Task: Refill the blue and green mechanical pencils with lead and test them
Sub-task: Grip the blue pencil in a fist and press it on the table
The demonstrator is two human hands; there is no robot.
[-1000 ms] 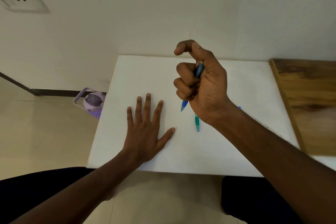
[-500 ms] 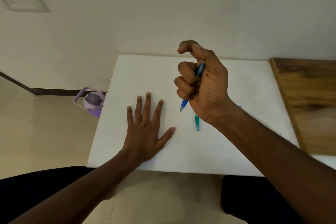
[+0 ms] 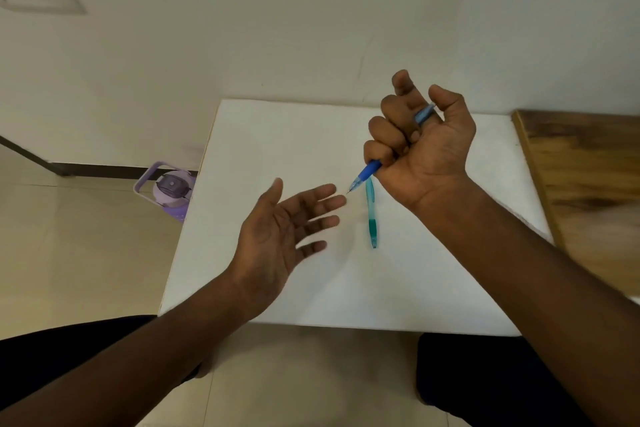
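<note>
My right hand [image 3: 424, 146] is a fist around the blue mechanical pencil [image 3: 369, 172], held above the white table [image 3: 277, 135]. Its tip points down and left, with a short bit of lead showing. The pencil's top end pokes out between thumb and forefinger. My left hand [image 3: 280, 232] is lifted off the table, palm turned up, fingers spread, fingertips a short way from the blue pencil's tip. The green mechanical pencil [image 3: 371, 218] lies flat on the table below my right hand, tip toward me.
A purple water bottle [image 3: 171, 189] stands on the tiled floor by the table's left edge. A wooden surface [image 3: 585, 163] adjoins the table on the right. The wall rises directly behind the table. My dark-clothed legs are under the near edge.
My left hand has lifted from lying flat on the table and turned palm up. My right hand has rotated and shifted right, still gripping the blue pencil.
</note>
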